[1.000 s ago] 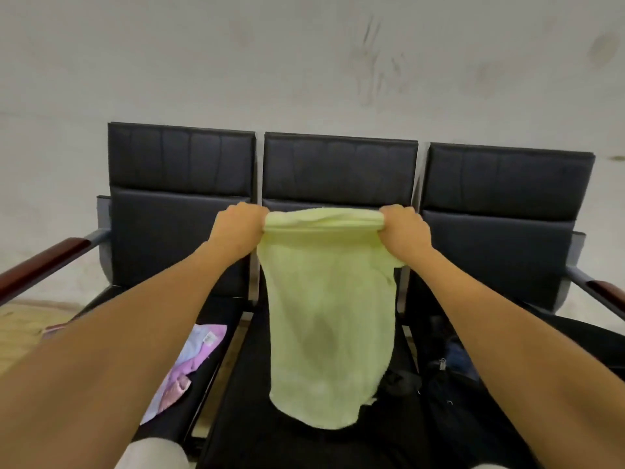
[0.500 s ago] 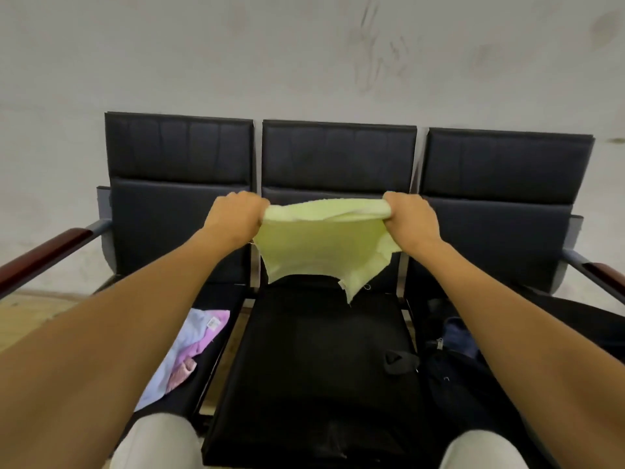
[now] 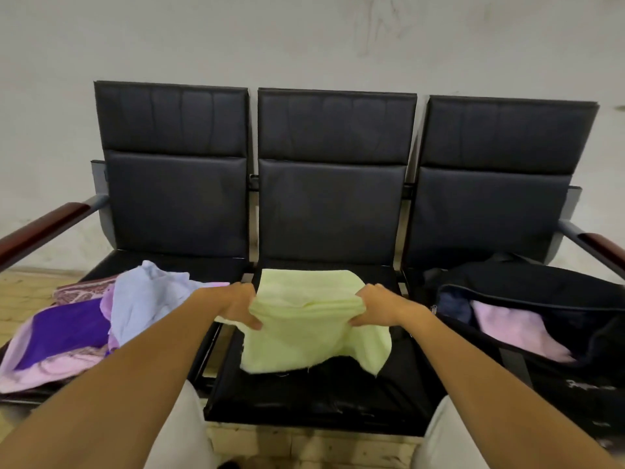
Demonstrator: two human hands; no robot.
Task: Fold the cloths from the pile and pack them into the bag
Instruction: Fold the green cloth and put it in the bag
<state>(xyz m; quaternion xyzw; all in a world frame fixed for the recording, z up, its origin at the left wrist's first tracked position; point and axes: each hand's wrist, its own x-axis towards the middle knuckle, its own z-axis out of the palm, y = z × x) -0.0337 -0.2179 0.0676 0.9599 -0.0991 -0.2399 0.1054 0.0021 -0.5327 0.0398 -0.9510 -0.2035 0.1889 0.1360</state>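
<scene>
Left hand (image 3: 238,308) and right hand (image 3: 377,308) each grip one end of a bunched ridge across the pale yellow-green cloth (image 3: 314,319), fingers curled under and thumbs on top. The cloth lies on the middle seat (image 3: 304,397) of a three-seat bench. Its far part lies flat toward the seat's back edge; its near part drapes loose and uneven toward the front edge.

Judgement: gripping the ridge at both ends keeps the crease straight, so one half can be laid over the other. The seat acts as the flat folding surface. Fold under way, not finished; near hem ragged and not aligned.

Pile (image 3: 81,326) sits on the left seat, spilling toward its front and left edges: light blue, purple, pink and patterned pieces, unfolded. It lies just beside the left forearm, in easy reach for the next pick.

Bag (image 3: 541,299), dark, sits on the right seat, mouth open toward the person. A pink cloth (image 3: 514,330) is already inside. Judgement: placing pile left, work centre and bag right gives a short one-way route.

Surface: black padded seats and backrests, somewhat worn at the middle seat's front edge. Wooden armrest (image 3: 40,228) at the left end, another at the right. Room: plain pale wall with scuff marks behind; light floor at lower left.
</scene>
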